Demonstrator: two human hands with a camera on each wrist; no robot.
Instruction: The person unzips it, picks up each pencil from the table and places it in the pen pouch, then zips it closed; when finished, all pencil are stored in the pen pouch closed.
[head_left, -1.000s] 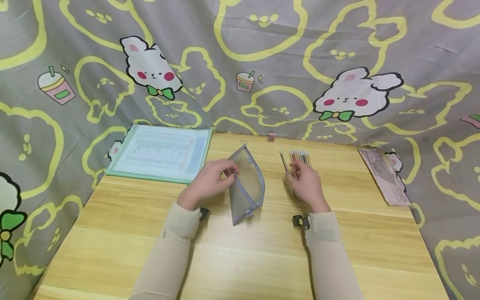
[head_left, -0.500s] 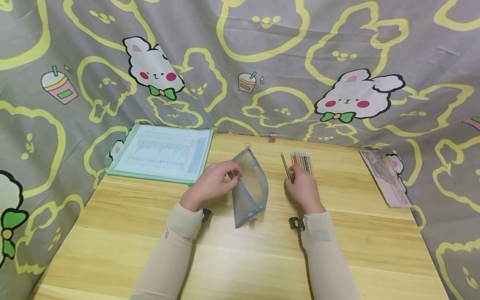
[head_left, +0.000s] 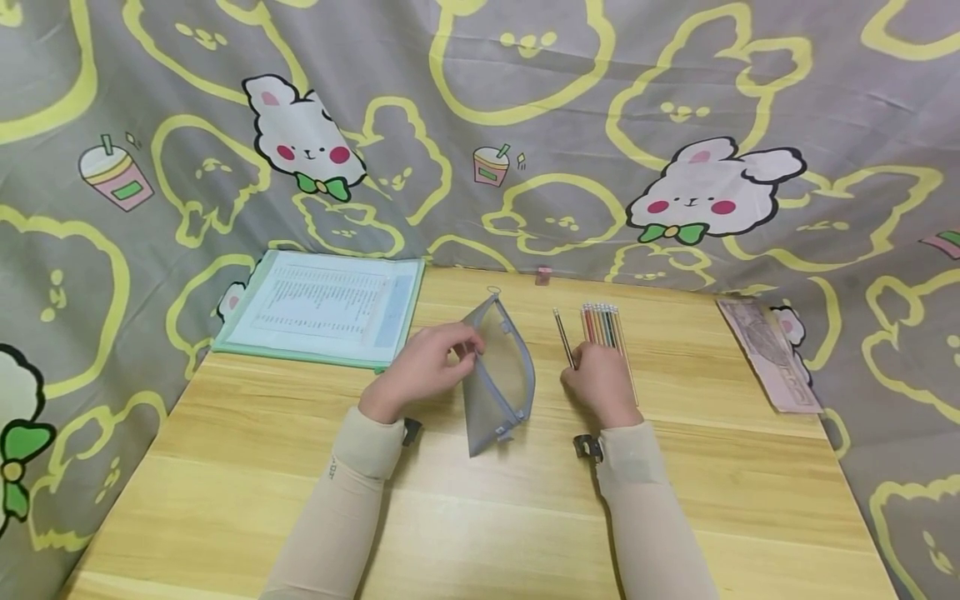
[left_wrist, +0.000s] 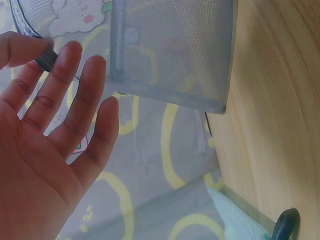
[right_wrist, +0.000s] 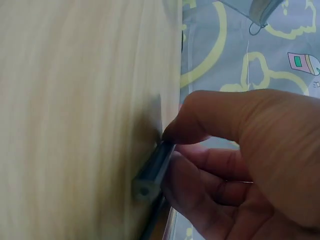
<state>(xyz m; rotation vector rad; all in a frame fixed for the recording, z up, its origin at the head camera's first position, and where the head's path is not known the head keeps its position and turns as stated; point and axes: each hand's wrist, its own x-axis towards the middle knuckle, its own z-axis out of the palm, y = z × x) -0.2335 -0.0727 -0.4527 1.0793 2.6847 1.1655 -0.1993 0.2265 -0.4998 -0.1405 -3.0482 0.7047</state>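
My left hand (head_left: 427, 367) pinches the upper edge of a grey mesh zip pouch (head_left: 483, 408), thumb against forefinger. The pouch stands on edge with its zipped mouth gaping toward the right. In the left wrist view the other fingers of that hand spread free beside the mesh (left_wrist: 175, 50). My right hand (head_left: 606, 385) pinches a dark pencil (head_left: 563, 335) between thumb and fingers, low over the table. The right wrist view shows its near end (right_wrist: 150, 182) close to the wood. Just right of it several pencils (head_left: 600, 321) lie in a row, partly covered by the hand.
A green-edged folder (head_left: 322, 308) with a printed sheet lies at the back left. Toward the right edge lies a pinkish printed pouch or paper (head_left: 768, 354). A small reddish piece (head_left: 543, 276) sits at the back, before the patterned curtain (head_left: 555, 125).
My right hand has drawn toward me, bringing the dark pencil away from the row and slightly left. More of the row shows. The left hand and pouch have shifted only slightly.
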